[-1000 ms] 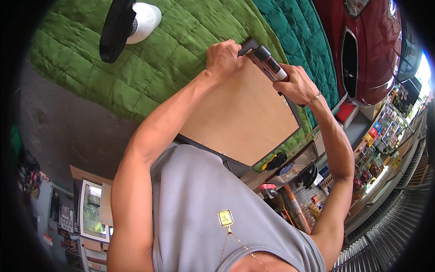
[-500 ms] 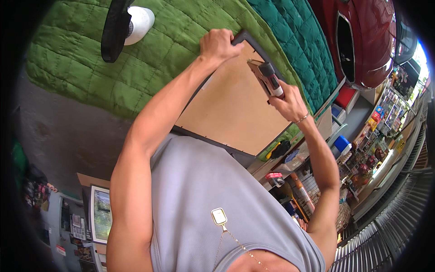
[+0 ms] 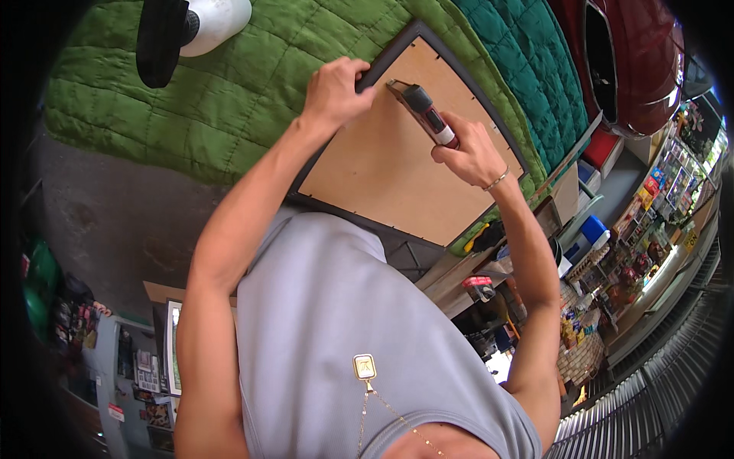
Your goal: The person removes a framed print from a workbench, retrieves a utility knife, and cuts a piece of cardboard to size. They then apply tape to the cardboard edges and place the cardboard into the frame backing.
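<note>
A picture frame (image 3: 394,50) with a dark rim lies face down on a green quilted blanket (image 3: 252,99), showing its tan backing board (image 3: 382,172). Small dark fasteners dot the board's edges. My left hand (image 3: 334,96) is closed over the frame's left rim near the far corner, thumb on the inner side. My right hand (image 3: 470,153) is wrapped around a dark red, black and white staple gun (image 3: 430,118). The tool's nose is over the board, close to the left rim and my left fingers; I cannot tell whether it touches.
A white bottle with a black top (image 3: 218,27) sits on the blanket at far left. Beyond the frame lies a teal quilted blanket (image 3: 520,69), then a red car (image 3: 638,69). Crowded shelves (image 3: 650,206) run along the right. Grey floor (image 3: 138,206) shows at left.
The staple gun in my right hand has moved left, toward the left rim. My left hand has slid nearer along that rim, away from the far corner. The view has shifted slightly.
</note>
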`<action>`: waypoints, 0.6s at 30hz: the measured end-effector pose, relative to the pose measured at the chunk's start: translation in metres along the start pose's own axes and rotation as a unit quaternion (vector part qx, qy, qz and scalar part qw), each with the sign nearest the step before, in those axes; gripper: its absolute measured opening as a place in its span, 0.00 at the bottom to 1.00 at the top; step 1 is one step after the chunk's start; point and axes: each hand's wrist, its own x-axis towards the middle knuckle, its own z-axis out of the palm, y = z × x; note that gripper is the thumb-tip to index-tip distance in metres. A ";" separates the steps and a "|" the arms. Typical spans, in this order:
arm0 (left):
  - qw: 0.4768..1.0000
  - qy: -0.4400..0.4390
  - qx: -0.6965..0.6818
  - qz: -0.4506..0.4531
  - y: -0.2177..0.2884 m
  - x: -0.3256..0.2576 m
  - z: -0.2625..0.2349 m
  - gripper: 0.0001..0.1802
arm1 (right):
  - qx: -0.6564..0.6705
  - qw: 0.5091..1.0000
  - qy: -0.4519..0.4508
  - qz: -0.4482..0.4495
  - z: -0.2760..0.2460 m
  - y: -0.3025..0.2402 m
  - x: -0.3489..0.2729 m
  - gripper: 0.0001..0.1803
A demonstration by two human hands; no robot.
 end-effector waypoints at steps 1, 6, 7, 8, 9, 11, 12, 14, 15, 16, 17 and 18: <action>1.000 -0.014 0.017 -0.013 -0.004 -0.012 0.000 0.15 | -0.011 1.000 -0.012 -0.004 -0.002 -0.004 0.002 0.22; 0.998 0.010 0.060 -0.031 -0.010 -0.030 0.007 0.14 | -0.058 0.997 -0.052 0.011 -0.005 -0.024 0.008 0.22; 0.997 0.020 0.066 -0.022 -0.010 -0.030 0.007 0.14 | -0.059 0.996 -0.059 0.019 -0.005 -0.027 0.008 0.21; 0.998 0.013 0.063 -0.028 -0.009 -0.029 0.006 0.14 | -0.061 0.996 -0.060 0.018 -0.004 -0.030 0.008 0.21; 0.998 0.016 0.060 -0.024 -0.008 -0.029 0.006 0.14 | -0.063 0.996 -0.063 0.024 -0.003 -0.032 0.009 0.21; 0.998 0.020 0.052 -0.018 -0.007 -0.029 0.005 0.12 | -0.069 0.996 -0.059 0.023 0.000 -0.036 0.009 0.21; 0.998 0.023 0.048 -0.017 -0.007 -0.030 0.006 0.12 | -0.073 0.996 -0.051 0.007 0.001 -0.038 0.011 0.20; 0.999 0.032 0.035 -0.007 -0.009 -0.030 0.008 0.11 | -0.083 0.995 -0.046 -0.010 0.004 -0.040 0.013 0.19; 0.999 0.038 0.028 0.003 -0.011 -0.029 0.010 0.11 | -0.097 0.994 -0.042 -0.011 0.005 -0.040 0.015 0.18; 0.998 0.051 0.018 0.022 -0.013 -0.029 0.011 0.10 | -0.114 0.992 -0.051 0.001 0.006 -0.041 0.016 0.17; 0.999 0.043 0.022 0.021 -0.015 -0.028 0.013 0.10 | -0.130 0.990 -0.051 0.007 0.006 -0.041 0.017 0.16; 0.998 0.043 0.024 0.031 -0.017 -0.027 0.013 0.10 | -0.139 0.989 -0.051 0.018 0.008 -0.042 0.017 0.15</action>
